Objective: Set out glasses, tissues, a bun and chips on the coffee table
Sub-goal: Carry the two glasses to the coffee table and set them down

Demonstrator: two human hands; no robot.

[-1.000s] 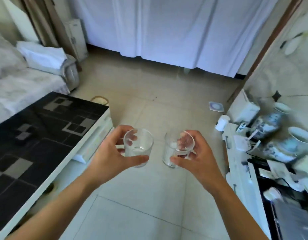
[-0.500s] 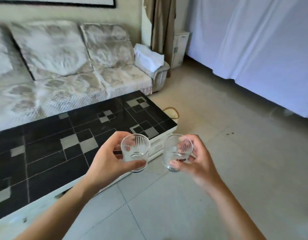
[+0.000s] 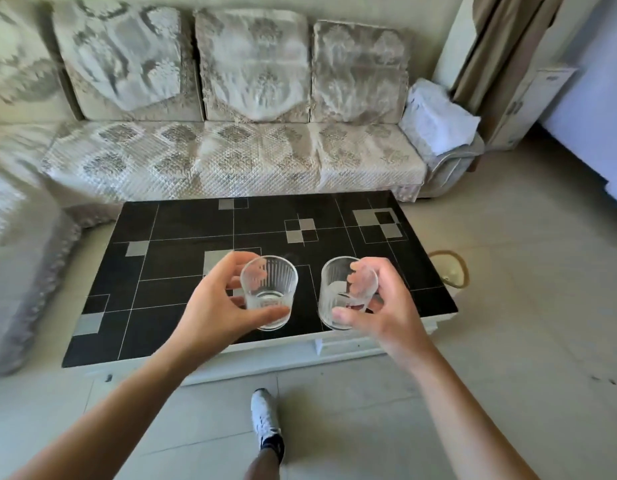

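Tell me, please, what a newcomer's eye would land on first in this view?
Two clear ribbed glasses at centre: the left hand grips the left glass, the right hand grips the right glass, above the black tiled coffee table. Behind it runs a pale patterned sofa.

You won't find any writing, label, brand, number or sign that can be read here.
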